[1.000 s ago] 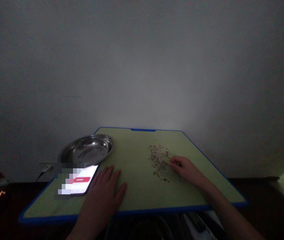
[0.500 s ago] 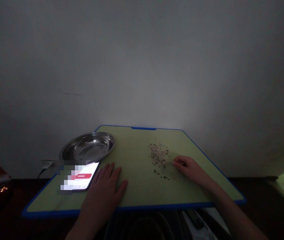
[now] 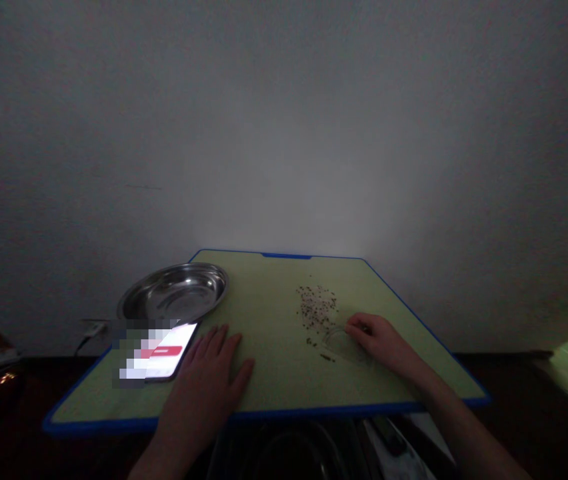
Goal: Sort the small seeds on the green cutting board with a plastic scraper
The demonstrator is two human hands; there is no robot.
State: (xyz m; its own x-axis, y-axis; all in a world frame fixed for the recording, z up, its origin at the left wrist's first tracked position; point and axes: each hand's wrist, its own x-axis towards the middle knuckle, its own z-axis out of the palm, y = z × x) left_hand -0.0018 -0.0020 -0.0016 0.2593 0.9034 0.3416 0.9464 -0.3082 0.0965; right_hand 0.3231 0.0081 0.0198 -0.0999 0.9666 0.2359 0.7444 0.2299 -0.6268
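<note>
My left hand [image 3: 211, 373] lies flat on the green table [image 3: 264, 293], fingers apart, right beside a lit phone [image 3: 167, 353] with a red bar on its screen. My right hand [image 3: 371, 337] pinches the edge of a see-through piece with a curved rim [image 3: 337, 340], likely plastic; its exact kind is hard to make out. This piece rests low over the tabletop. Just beyond its rim is a scatter of small dark and pale grains [image 3: 317, 308]. A few dark bits [image 3: 327, 357] lie nearer me, beside the clear piece.
A wide, shiny metal basin [image 3: 174, 293] stands at the table's left edge, behind the phone. The table has a blue rim [image 3: 289, 414] and meets a grey wall [image 3: 284, 167]. Below the near edge are dark items, and a plug with a cable [image 3: 93, 330] shows at left.
My right hand has shifted slightly right, with the clear piece drawn away from the main scatter. The near dark bits are bunched more tightly. My left hand stays put.
</note>
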